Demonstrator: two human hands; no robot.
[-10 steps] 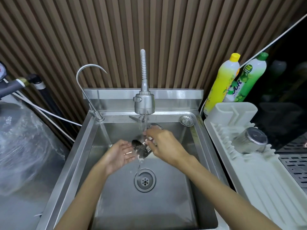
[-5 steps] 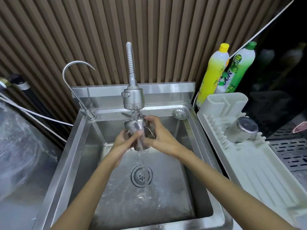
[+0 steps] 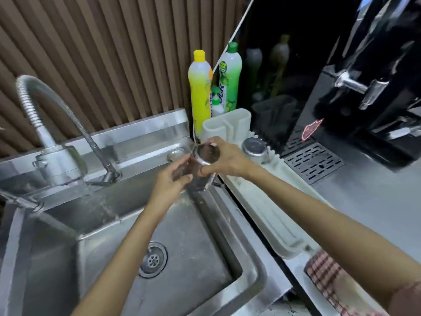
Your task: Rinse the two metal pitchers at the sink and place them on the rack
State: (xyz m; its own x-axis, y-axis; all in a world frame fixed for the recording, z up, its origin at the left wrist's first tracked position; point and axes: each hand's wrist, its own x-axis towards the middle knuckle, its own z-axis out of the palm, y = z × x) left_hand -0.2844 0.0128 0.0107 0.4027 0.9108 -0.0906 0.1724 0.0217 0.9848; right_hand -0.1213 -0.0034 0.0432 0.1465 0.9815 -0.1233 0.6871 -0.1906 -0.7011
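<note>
Steel pitcher, inverted and upright, gripped by right hand and left hand, lies just left of the rack; right hand nearer.

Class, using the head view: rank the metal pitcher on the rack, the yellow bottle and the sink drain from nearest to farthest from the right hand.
From the right hand:
1. Upturned metal pitcher on the white rack, just right.
2. Yellow plastic bottle, behind by the wall.
3. Round steel sink drain, below-left in the basin.
</note>
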